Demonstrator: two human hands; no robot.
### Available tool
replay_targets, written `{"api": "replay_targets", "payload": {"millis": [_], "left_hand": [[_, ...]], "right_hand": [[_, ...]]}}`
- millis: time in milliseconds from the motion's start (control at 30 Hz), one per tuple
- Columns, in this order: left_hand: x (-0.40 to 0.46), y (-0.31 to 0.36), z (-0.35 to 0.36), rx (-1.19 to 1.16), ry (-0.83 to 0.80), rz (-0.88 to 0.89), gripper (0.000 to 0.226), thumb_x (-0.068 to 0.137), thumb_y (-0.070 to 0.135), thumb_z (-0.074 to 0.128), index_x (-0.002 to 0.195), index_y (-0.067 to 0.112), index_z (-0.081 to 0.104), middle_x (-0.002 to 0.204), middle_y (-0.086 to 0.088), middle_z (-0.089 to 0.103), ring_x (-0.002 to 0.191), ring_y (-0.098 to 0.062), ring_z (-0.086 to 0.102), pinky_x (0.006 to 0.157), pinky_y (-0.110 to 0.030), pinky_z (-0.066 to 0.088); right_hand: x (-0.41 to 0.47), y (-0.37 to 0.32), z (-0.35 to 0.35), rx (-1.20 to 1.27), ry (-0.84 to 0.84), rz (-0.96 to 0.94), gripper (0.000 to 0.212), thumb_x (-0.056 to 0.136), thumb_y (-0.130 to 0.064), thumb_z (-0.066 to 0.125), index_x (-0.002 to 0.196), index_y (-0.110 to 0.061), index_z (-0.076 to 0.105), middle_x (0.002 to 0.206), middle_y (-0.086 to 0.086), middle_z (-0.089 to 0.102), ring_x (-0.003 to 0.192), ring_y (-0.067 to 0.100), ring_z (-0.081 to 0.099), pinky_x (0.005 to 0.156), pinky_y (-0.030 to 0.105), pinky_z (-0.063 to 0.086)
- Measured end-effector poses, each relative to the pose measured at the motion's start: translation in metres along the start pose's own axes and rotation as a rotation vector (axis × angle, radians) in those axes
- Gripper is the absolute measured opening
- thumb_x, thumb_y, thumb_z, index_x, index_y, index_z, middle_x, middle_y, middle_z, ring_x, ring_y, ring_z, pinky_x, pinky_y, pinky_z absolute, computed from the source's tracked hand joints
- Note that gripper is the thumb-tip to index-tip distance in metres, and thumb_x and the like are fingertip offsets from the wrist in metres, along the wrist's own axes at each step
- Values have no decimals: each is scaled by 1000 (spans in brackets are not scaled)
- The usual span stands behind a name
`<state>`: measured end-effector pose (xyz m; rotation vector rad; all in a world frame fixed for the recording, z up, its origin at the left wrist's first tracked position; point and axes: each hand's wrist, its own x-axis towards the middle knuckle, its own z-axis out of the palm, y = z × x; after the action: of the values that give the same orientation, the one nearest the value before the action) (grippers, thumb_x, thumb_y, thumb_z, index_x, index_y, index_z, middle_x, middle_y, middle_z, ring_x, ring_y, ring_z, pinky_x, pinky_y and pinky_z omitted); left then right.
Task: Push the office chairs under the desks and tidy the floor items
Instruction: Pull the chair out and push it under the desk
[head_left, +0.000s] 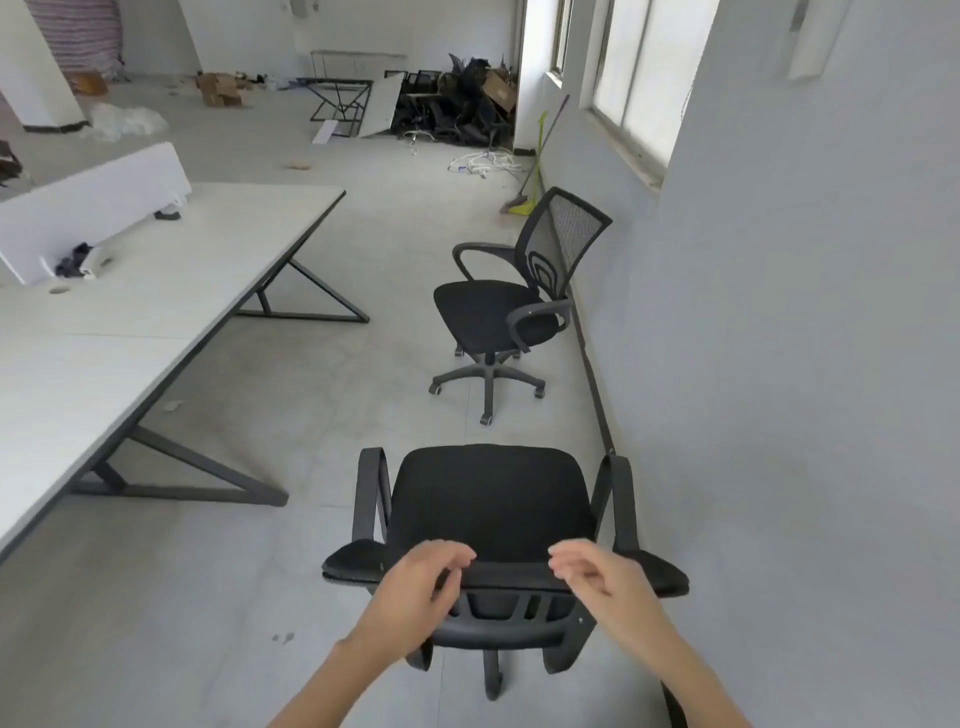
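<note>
both hands sit at the top edge of the near office chair's (493, 512) backrest, seen from behind and above: the left hand (415, 592) has its fingers curled loosely over the rim with the thumb underneath, not fully clamped, while the right hand (597, 577) hovers at the rim with fingers bent and slightly apart, and whether it touches the rim cannot be told. that chair stands on bare grey floor (249, 597) facing away from the camera, its right armrest near the wall (779, 364) and a wide open strip of floor on its left between it and the long white desk (130, 322). the desk's dark front edge runs diagonally away on the left, with black angled legs beneath and clear room under the top. a second office chair (504, 306), mesh-backed, stands further ahead, its back close to the wall's dark skirting and its seat turned toward the desk, well apart from the desk edge. beyond it a green broom (535, 166) leans against the wall, white cables (483, 163) lie tangled on the floor, and a pile of dark chair parts (457, 111) and cardboard boxes (221, 89) fills the far end.
</note>
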<state>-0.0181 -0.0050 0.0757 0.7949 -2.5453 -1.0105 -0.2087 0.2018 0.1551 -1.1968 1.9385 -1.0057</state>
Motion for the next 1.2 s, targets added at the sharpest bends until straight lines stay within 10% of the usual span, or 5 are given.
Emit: {"api": "replay_targets", "payload": {"millis": [233, 467, 900, 1200], "left_hand": [[22, -16, 6, 521, -397, -34, 53, 86, 50, 49, 129, 20, 46, 128, 4, 53, 118, -16, 47, 99, -31, 40], [25, -24, 17, 841, -363, -107, 23, 93, 22, 42, 113, 14, 48, 106, -6, 63, 96, -27, 59, 67, -31, 36], [10, -67, -34, 957, -456, 48, 20, 95, 22, 40, 108, 12, 51, 102, -9, 65, 93, -29, 59, 73, -31, 37], [-55, -57, -25, 889, -407, -156, 16, 92, 19, 43, 105, 13, 52, 95, -6, 67, 84, -29, 60, 69, -31, 40]], "right_hand": [[71, 53, 40, -630, -155, 168, 56, 87, -43, 55, 137, -25, 37, 143, -6, 42, 129, 15, 42, 104, 31, 37], [76, 71, 62, -847, -43, 142, 36, 92, -31, 50, 127, -25, 52, 123, -4, 62, 110, 18, 57, 93, 27, 44], [91, 52, 120, -942, -55, 47, 29, 86, -26, 50, 112, -20, 60, 109, -4, 66, 98, 18, 61, 80, 30, 51], [78, 48, 124, -994, -170, -127, 28, 84, -27, 53, 109, -18, 62, 104, -2, 68, 92, 20, 64, 76, 30, 53]]}}
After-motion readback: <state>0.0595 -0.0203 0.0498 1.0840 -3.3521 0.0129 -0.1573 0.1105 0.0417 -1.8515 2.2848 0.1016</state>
